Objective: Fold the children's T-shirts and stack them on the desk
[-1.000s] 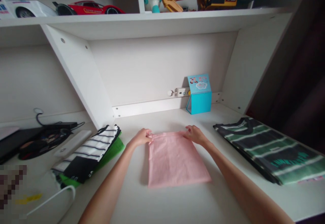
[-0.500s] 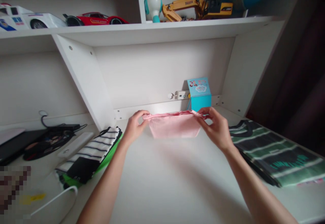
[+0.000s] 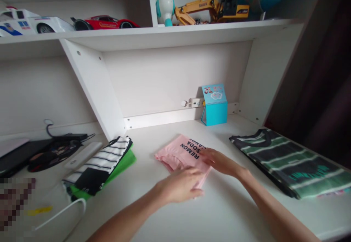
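Note:
A folded pink shirt [image 3: 175,150] with black lettering lies flat and turned at an angle on the white desk. My left hand [image 3: 182,185] rests over its near edge, fingers stretched out and partly covering the collar area. At the shirt's right side, my right hand [image 3: 219,160] touches the cloth near the printed words, its fingers extended. Neither hand grips the fabric. Part of the near corner is hidden beneath my left hand.
Folded striped shirts [image 3: 290,165] lie on the right; a striped garment [image 3: 101,161] over a green one [image 3: 120,168] lies on the left. A blue desk calendar [image 3: 216,114] stands at the back. Toys, including an excavator [image 3: 203,7], sit on the shelf above.
The pink shirt, held up by both hands before, now lies flat on the desk with its lettering showing. Both hands have let go, come nearer, and flattened over it.

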